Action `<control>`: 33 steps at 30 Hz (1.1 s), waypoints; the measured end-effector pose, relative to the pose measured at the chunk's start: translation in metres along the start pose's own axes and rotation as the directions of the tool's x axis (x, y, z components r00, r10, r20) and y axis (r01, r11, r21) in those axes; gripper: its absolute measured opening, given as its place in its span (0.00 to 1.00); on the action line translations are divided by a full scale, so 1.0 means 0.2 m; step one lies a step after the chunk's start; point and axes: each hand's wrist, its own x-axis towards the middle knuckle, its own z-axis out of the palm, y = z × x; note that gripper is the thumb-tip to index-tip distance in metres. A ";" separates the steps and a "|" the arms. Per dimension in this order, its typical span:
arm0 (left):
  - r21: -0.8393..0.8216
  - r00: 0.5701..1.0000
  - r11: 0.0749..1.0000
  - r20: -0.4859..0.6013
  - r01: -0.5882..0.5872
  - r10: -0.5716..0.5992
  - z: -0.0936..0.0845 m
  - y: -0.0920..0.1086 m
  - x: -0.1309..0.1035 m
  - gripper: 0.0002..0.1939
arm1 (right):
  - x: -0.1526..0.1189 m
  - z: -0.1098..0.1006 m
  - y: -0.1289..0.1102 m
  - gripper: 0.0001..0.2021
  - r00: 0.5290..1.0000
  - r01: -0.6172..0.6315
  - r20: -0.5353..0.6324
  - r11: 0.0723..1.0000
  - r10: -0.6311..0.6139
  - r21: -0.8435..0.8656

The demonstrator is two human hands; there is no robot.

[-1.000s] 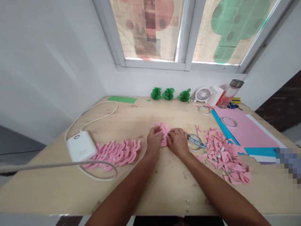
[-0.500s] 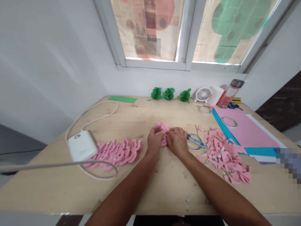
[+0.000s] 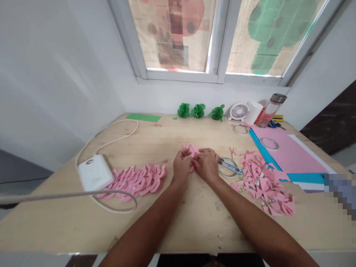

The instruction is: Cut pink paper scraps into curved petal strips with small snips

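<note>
A pink paper flower (image 3: 191, 149) lies at the middle of the wooden table, partly hidden by my fingers. My left hand (image 3: 182, 165) is closed on its left side. From the right, my right hand (image 3: 206, 163) presses its fingers onto the same flower. Just right of that hand, a blue utility knife (image 3: 230, 165) rests across a tape roll (image 3: 222, 174). To the left, pink paper petal pieces (image 3: 143, 180) lie in an overlapping row. A heap of pink paper scraps (image 3: 263, 181) spreads on the right.
A white power bank (image 3: 96, 172) with a looping cable stands at the left. Along the back are green paper flowers (image 3: 198, 111), a small fan (image 3: 239, 111) and a glass bottle (image 3: 271, 111). Pink paper sheets (image 3: 292, 154) with another tape roll (image 3: 269, 143) lie at the right.
Both hands stay at the pink paper flower; my right hand has shifted slightly left over it. The whole view has moved a little.
</note>
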 end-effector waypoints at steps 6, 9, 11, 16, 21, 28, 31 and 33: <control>-0.027 1.000 0.999 0.017 -0.024 0.025 0.00 0.00 0.00 0.17 | 0.01 0.00 0.03 0.06 0.998 -0.045 -0.031 0.998 0.046 0.050; -0.061 0.998 0.996 0.005 -0.058 0.059 -0.01 0.01 0.00 0.16 | 0.01 0.00 0.03 0.05 0.998 -0.028 -0.053 0.997 0.032 0.067; -0.066 0.997 0.995 -0.011 -0.076 0.075 -0.01 0.02 0.00 0.16 | 0.00 -0.01 0.04 0.05 0.998 0.004 -0.060 0.997 0.001 0.072; -0.068 0.996 0.994 -0.017 -0.087 0.086 -0.02 0.02 0.01 0.15 | -0.01 -0.02 0.04 0.06 0.997 0.038 -0.069 0.998 -0.035 0.053; -0.080 0.997 0.994 -0.001 -0.080 0.080 -0.02 0.02 0.00 0.14 | -0.02 -0.03 0.05 0.08 0.988 0.097 -0.117 0.995 -0.097 -0.005; -0.101 0.997 0.994 0.059 -0.045 0.051 0.00 0.04 -0.01 0.14 | 0.00 -0.07 0.05 0.08 0.977 0.104 -0.191 0.993 -0.091 0.057; -0.090 0.995 0.994 0.069 -0.066 0.072 0.00 0.05 -0.02 0.13 | 0.00 -0.08 0.04 0.09 0.990 0.089 -0.127 0.976 -0.065 0.201; -0.088 0.993 0.993 0.082 -0.081 0.088 0.00 0.05 -0.02 0.12 | 0.00 -0.08 0.04 0.10 0.996 0.070 -0.069 0.948 -0.051 0.312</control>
